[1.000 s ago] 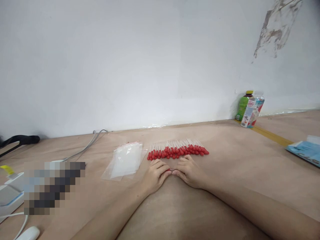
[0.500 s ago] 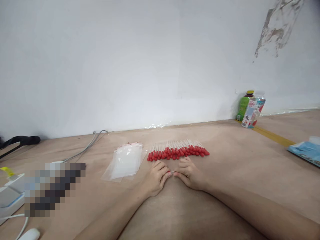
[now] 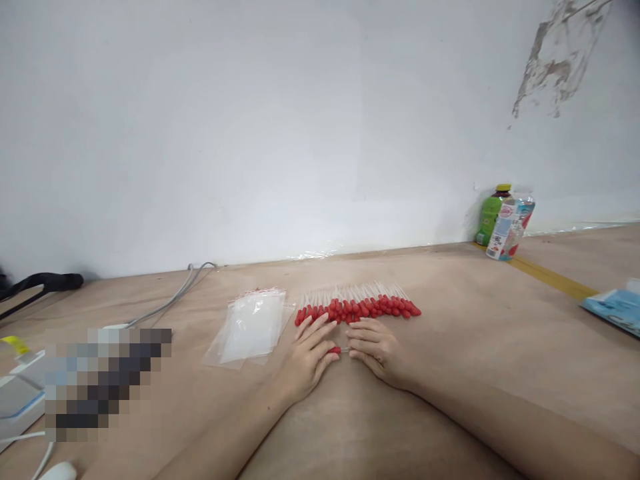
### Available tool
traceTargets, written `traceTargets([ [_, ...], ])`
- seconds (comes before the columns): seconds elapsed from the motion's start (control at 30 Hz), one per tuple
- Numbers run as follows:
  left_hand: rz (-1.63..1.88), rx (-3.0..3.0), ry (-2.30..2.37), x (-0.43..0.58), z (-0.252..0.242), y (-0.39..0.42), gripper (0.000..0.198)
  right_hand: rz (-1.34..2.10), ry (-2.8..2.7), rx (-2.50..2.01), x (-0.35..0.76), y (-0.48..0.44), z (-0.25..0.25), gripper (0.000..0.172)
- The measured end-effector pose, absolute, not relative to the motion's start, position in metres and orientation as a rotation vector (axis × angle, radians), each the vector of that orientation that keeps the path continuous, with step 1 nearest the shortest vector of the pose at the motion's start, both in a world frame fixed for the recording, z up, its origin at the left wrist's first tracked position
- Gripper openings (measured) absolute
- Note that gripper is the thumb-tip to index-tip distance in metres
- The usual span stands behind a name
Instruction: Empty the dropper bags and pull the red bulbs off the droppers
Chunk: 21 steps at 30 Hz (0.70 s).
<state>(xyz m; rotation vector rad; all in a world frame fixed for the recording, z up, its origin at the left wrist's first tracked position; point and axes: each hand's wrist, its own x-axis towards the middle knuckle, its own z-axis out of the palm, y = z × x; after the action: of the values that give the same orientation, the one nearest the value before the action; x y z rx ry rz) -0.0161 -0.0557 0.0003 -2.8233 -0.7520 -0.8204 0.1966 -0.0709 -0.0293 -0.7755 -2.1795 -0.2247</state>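
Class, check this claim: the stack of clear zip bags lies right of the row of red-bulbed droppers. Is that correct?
No. The head view shows the stack of clear zip bags lying left of the row of red-bulbed droppers.

arms: both forearms bare to the frame edge | left hand (image 3: 307,357): bare | right hand (image 3: 377,347): bare

White wall (image 3: 250,133), peeling patch (image 3: 555,67) upper right, brown tabletop (image 3: 475,347), yellow tape strip (image 3: 550,280)

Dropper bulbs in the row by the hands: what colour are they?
The dropper bulbs are red, shown clearly in the head view.
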Motion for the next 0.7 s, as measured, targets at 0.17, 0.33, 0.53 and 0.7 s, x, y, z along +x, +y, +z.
traceTargets([
  [0.17,-0.725,-2.875,-0.760,-0.016,0.004,-0.057,0.019,-0.171,-2.215,-0.745,0.195,-0.073,-0.030,0.019],
  [0.33,-0.723,-2.908,-0.788,-0.022,0.002,-0.056,0.021,-0.165,-2.179,-0.714,0.201,-0.074,-0.032,0.022],
  [0.53,-1.078,-2.760,-0.963,-0.035,-0.010,-0.042,0.016,-0.195,-1.987,-0.955,0.214,-0.074,-0.029,0.020],
  [0.7,-1.278,-2.564,-1.181,-0.043,-0.007,-0.033,0.022,-0.261,-2.044,-1.057,0.203,-0.078,-0.029,0.023],
])
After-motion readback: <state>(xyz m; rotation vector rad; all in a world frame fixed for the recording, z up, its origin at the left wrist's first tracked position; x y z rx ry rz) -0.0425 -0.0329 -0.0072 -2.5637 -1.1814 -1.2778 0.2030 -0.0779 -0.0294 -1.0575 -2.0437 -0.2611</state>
